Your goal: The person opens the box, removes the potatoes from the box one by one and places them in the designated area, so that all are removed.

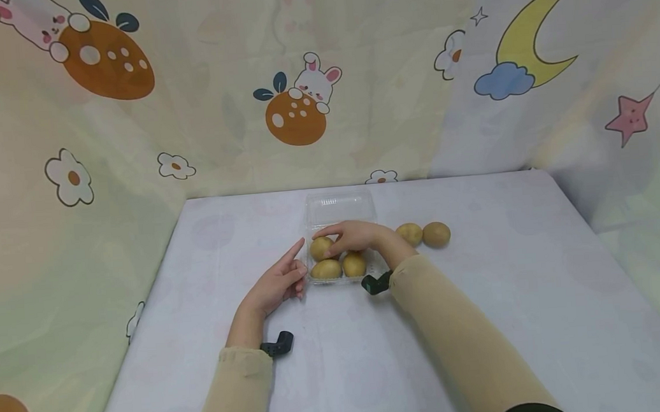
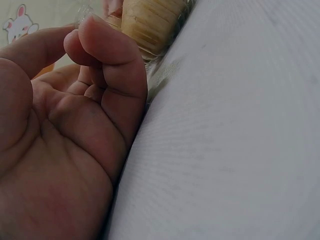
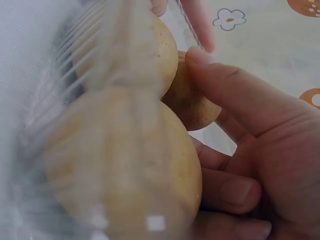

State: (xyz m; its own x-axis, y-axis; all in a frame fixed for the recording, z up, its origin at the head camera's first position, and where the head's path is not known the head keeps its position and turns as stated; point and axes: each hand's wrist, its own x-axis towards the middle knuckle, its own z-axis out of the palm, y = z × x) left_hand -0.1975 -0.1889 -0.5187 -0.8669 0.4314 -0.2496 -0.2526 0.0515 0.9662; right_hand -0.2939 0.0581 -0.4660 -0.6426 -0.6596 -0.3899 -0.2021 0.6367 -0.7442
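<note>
A clear plastic container (image 1: 341, 280) holds yellow-brown potatoes, two at the front and one at the back left. My right hand (image 1: 357, 233) reaches over it from the right, thumb and fingers around the back-left potato (image 1: 321, 249). In the right wrist view, the thumb of the right hand (image 3: 270, 135) lies on that potato (image 3: 190, 102), behind two nearer potatoes seen through the clear wall. My left hand (image 1: 278, 285) is at the container's left side, index finger extended along it; the left wrist view shows the other fingers of this hand (image 2: 65, 130) loosely bent, holding nothing.
The container's lid (image 1: 339, 206) lies open toward the back. Two more potatoes, one (image 1: 409, 234) beside the other (image 1: 437, 235), sit on the white table (image 1: 223, 239) right of the container. Patterned cloth (image 1: 214, 112) hangs behind the table and along its sides.
</note>
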